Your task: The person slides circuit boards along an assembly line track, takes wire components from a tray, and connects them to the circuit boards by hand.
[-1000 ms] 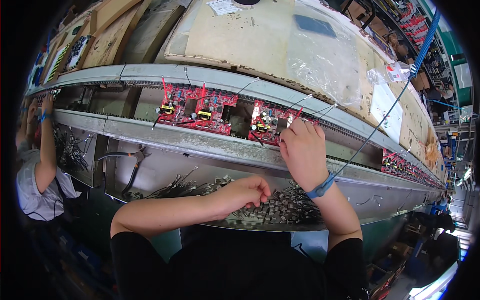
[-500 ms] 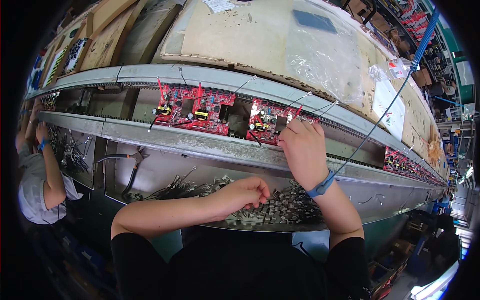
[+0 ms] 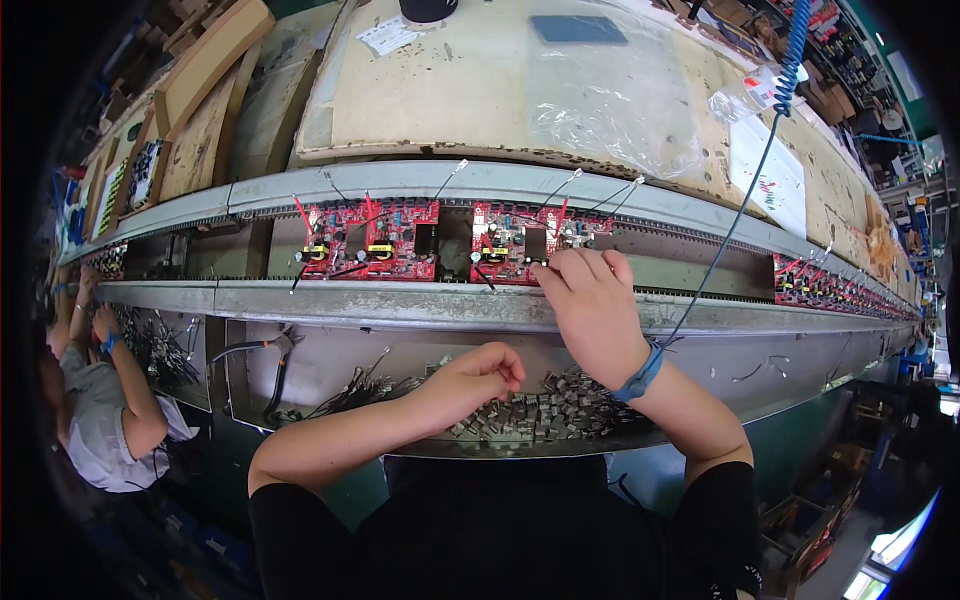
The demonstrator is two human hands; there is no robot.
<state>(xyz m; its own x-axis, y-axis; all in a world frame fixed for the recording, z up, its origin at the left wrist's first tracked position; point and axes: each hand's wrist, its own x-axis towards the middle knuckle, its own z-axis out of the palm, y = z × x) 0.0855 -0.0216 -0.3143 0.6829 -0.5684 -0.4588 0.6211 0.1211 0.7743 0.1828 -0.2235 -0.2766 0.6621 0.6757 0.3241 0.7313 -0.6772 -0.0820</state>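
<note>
Red circuit board (image 3: 512, 238), populated with components, lies flat between metal rails (image 3: 400, 303). Silvery-ended black leads (image 3: 560, 408) lie loosely piled in the metal tray (image 3: 325, 355).

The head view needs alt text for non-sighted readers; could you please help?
A person's right hand is at a red circuit board between metal rails, while the loosely curled left hand is over a tray of metal-ended leads.

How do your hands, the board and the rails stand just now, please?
Right hand at the red circuit board, grip hidden. Left hand curled over loose parts in the tray. Cord slants across the rails, right of that board.
</note>
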